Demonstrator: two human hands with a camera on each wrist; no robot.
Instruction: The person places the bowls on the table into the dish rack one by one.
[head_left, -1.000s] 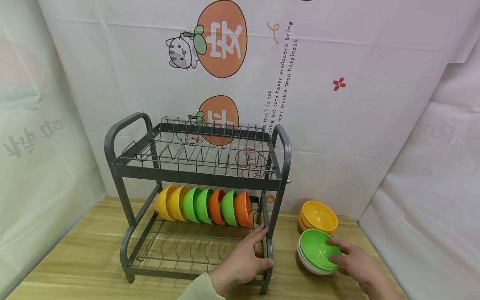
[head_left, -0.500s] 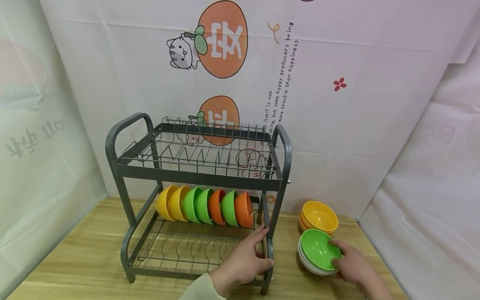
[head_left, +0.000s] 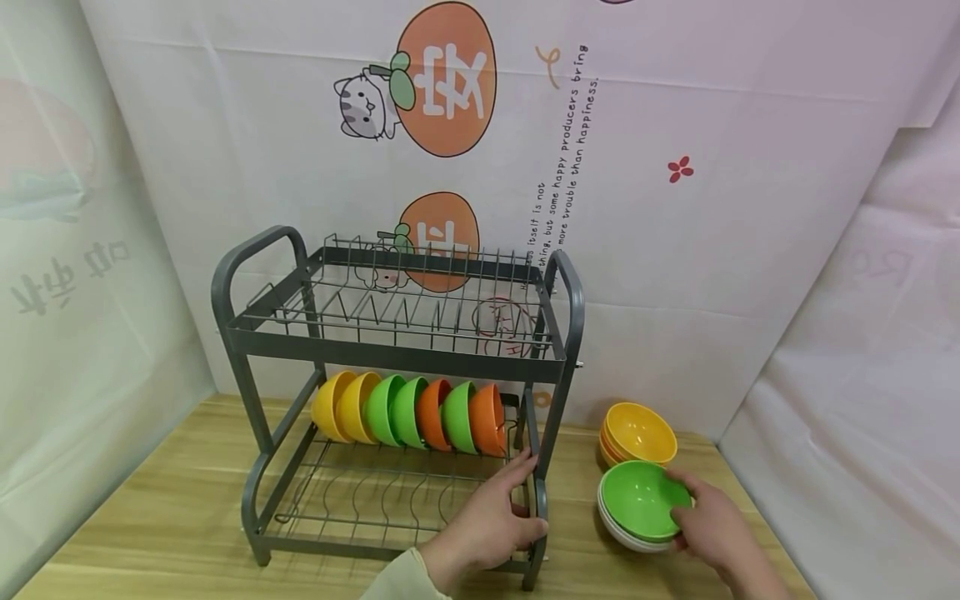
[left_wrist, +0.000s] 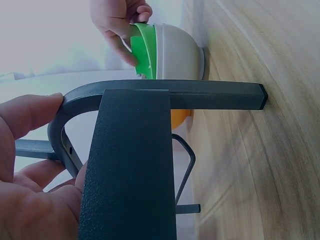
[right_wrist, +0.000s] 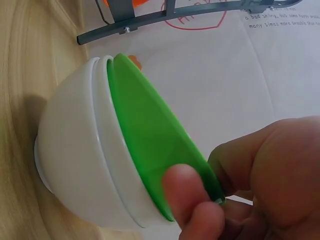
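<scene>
My right hand [head_left: 712, 518] pinches the right rim of a green bowl [head_left: 641, 500] between thumb and fingers. That bowl sits tilted in a stack of white bowls [right_wrist: 70, 145], its held edge raised off the white rim in the right wrist view. With my left hand [head_left: 486, 521] I grip the lower right side of a dark grey two-tier dish rack [head_left: 393, 350], thumb and fingers round the curved tube [left_wrist: 67, 107] in the left wrist view. On the rack's lower tier stands a row of yellow, green and orange bowls [head_left: 408, 412], all on edge.
Just behind the white stack is another stack of yellow and orange bowls [head_left: 640, 432]. The upper tier's wire slots [head_left: 405, 312] hold no dishes. A printed cloth [head_left: 675, 275] hangs behind the wooden table [head_left: 135, 508], with pale cloth on both sides.
My right hand has closed on the green bowl's rim and drawn it slightly right, tipping the bowl up from the white ones. The left hand stays on the rack.
</scene>
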